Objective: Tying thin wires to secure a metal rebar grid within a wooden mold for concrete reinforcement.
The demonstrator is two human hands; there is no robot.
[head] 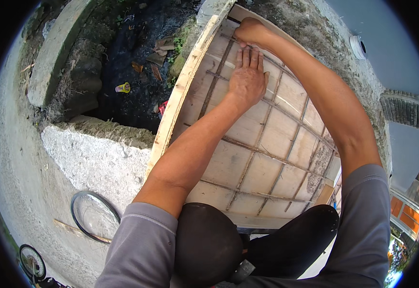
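Observation:
A grid of thin rusty steel bars (255, 148) lies over the plywood bottom (227, 169) of a shallow formwork box in front of my knees. The bars appear tied where they cross. A timber side board (176, 94) edges the box on the left. My left hand (248, 78) rests palm down on the grid's far part, fingers stretched forward, with nothing visible in it. Just beyond it, my right hand (251, 31) is curled low at the far end, beside a bar and the far board. Its fingertips are hidden, so whether it grips anything is unclear.
Left of the box drops a ditch with dark water (123, 111), holding a yellow cup (123, 87) and debris. A rough concrete wall (101, 151) borders it. A coil of black hose or cable (73, 208) lies on the ground. A white pipe end (357, 47) protrudes at right.

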